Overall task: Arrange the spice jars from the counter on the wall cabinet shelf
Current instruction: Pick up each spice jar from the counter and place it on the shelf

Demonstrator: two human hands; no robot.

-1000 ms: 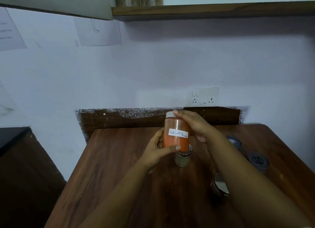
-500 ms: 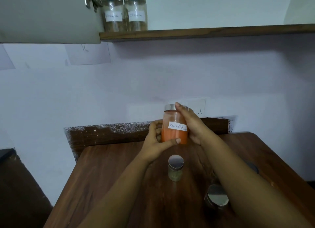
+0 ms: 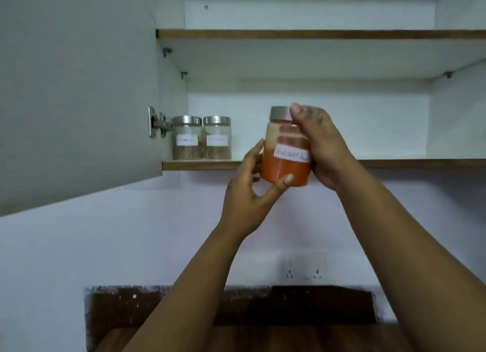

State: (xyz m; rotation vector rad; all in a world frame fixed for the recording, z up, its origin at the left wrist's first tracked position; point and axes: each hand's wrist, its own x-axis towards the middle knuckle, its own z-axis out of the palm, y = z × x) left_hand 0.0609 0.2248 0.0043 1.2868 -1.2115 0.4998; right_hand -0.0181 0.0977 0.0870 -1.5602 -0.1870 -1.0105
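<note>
Both hands hold the chilli jar [image 3: 286, 151] up in front of the cabinet's lower shelf [image 3: 394, 163], its base level with the shelf's front edge; whether it touches the shelf cannot be told. The jar stands upright, a steel lid on top, orange-red powder filling its lower part, and a white handwritten label facing the camera. The right hand [image 3: 324, 146] wraps the jar's right side, fingers [image 3: 297, 109] curled up over the lid's rim. The left hand [image 3: 247, 196] grips from the lower left, its thumb pressed across the jar's bottom front and its other fingers spread along the left wall. To the left of the left fingers, near the cabinet's side wall, two jars [image 3: 202, 138] with steel lids and white labels stand side by side on the same shelf, touching or nearly so, each partly filled with brownish spice. Further left hangs the open door [image 3: 79, 88] on its hinge [image 3: 157, 122]. Above the fingers runs an upper shelf [image 3: 315, 34]. Below the forearms lies the wooden counter [image 3: 263, 338], and a socket [image 3: 302, 270] sits on the wall.
</note>
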